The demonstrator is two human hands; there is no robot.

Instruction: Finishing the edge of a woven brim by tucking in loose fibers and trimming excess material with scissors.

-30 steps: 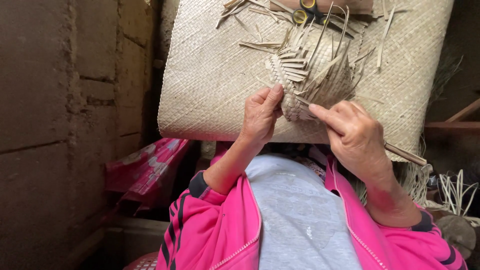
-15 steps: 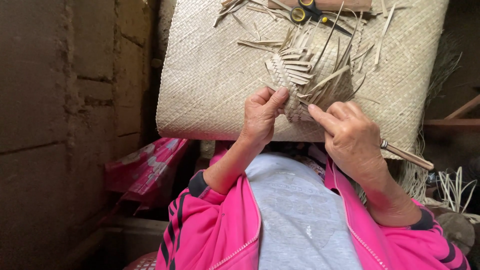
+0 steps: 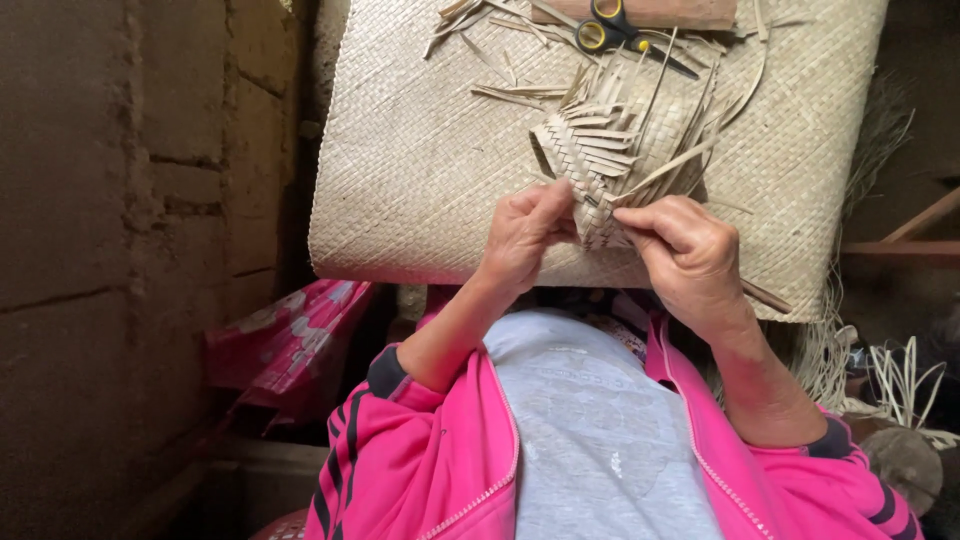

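Note:
A small half-woven piece of pale palm strips [image 3: 600, 160] lies on a large woven mat [image 3: 400, 170] spread over my lap. My left hand [image 3: 525, 235] pinches the lower left edge of the piece with thumb and fingers. My right hand [image 3: 685, 255] grips its lower right edge and also holds a thin brown stick [image 3: 765, 295] that pokes out to the right under the palm. Loose strip ends fan upward from the weave.
Scissors with yellow and black handles [image 3: 610, 30] lie at the mat's far edge beside a brown wooden block [image 3: 670, 12] and scattered strip offcuts [image 3: 500, 90]. A mud-brick wall [image 3: 130, 230] stands close on the left. Pink patterned cloth [image 3: 290, 340] lies below the mat; loose strips [image 3: 900, 380] at right.
My right hand's extended forefinger has curled down onto the woven piece. Both hands stay at its lower edge, and the view has shifted slightly.

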